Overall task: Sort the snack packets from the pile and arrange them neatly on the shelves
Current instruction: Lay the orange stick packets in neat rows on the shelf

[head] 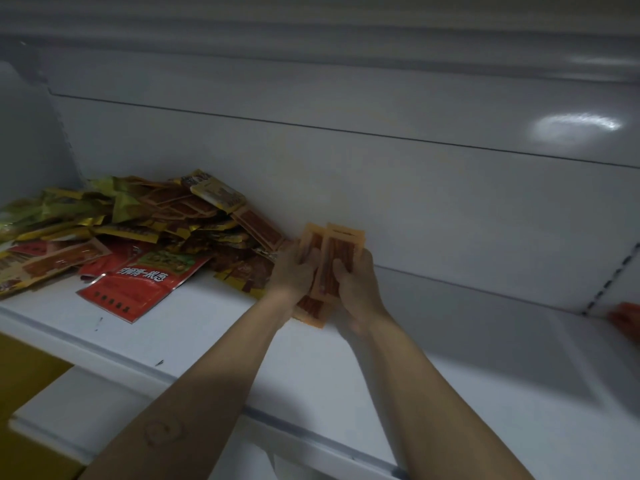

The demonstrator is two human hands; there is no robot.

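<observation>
A heap of snack packets (114, 230) in yellow, green and red lies at the left of the white shelf (214, 334), against the back panel. A large red packet (138, 282) lies flat at the heap's front. Just right of the heap, both my hands hold a small stack of orange packets (341, 252) showing red-brown sticks, standing on edge on the shelf. My left hand (294, 271) grips the stack's left side. My right hand (356, 282) grips its right side, thumb across the front.
The white back panel (415, 174) rises right behind the stack. Bare shelf stretches to the right. Another person's fingers (627, 320) show at the far right edge. A slotted upright (609, 282) stands there. A lower shelf (69, 410) lies below left.
</observation>
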